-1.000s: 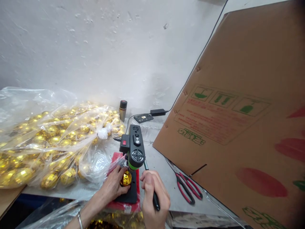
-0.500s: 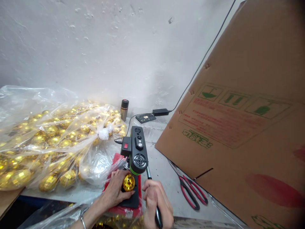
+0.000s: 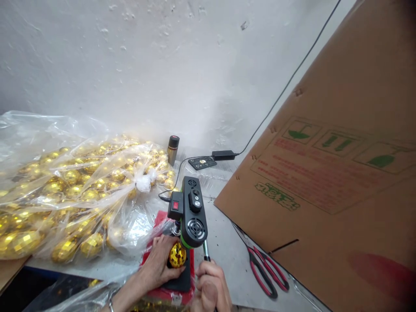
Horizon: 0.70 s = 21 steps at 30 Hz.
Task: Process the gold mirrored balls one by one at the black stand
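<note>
My left hand (image 3: 159,262) grips a gold mirrored ball (image 3: 177,255) between thumb and fingers. The ball sits over the black base (image 3: 182,281) of a small bench drill press (image 3: 194,212), just in front of its head. A red rocker switch (image 3: 175,205) shows on the machine's left side. My right hand (image 3: 211,286) is wrapped around the lever handle (image 3: 206,251) at the machine's right. Any tip under the head is hidden from this angle. Under the base lies red plastic (image 3: 191,294).
A knotted clear bag (image 3: 143,182) of gold balls fills the left. Behind stand a spray can (image 3: 173,149), a patterned black slab (image 3: 202,163) and a power adapter (image 3: 224,155). Right of the lever lie red-and-black scissors (image 3: 266,273) beside a large cardboard box (image 3: 325,173).
The view has shifted slightly, so the machine appears a little lower and further right. My right hand sits lower in view, still on the lever. My left hand keeps the ball at the base.
</note>
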Each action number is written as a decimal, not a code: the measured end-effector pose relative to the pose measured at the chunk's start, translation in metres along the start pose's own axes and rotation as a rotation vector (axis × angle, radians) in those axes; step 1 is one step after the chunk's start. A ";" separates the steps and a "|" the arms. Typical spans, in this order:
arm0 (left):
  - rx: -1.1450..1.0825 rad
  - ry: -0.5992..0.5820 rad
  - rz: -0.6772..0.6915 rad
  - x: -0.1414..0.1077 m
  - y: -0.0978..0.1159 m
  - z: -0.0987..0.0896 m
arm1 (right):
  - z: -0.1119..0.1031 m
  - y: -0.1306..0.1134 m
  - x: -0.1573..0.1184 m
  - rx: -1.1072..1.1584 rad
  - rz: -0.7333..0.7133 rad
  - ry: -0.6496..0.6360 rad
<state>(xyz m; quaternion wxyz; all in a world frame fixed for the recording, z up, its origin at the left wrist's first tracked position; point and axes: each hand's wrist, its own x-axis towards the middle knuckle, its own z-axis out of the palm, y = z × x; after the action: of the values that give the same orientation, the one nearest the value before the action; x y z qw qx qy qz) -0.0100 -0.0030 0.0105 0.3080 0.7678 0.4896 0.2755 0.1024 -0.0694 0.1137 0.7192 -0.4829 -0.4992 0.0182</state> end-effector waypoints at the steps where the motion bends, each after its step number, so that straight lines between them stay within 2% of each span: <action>1: -0.001 -0.002 -0.008 0.000 0.001 0.000 | 0.000 0.002 0.000 0.000 -0.017 0.000; 6: -0.016 -0.023 -0.019 0.000 0.004 -0.001 | 0.002 0.008 -0.004 -0.010 -0.037 0.025; 15: -0.016 -0.005 -0.007 0.002 0.003 0.002 | -0.004 0.019 -0.010 0.021 -0.010 -0.013; 21: -0.018 0.014 0.017 0.003 0.004 0.002 | 0.003 0.027 -0.006 -0.006 -0.133 0.056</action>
<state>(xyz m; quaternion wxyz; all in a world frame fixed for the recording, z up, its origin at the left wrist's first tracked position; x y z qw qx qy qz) -0.0055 -0.0018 0.0123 0.3089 0.7672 0.4829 0.2879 0.1093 -0.0557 0.0899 0.7312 -0.4511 -0.5098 -0.0447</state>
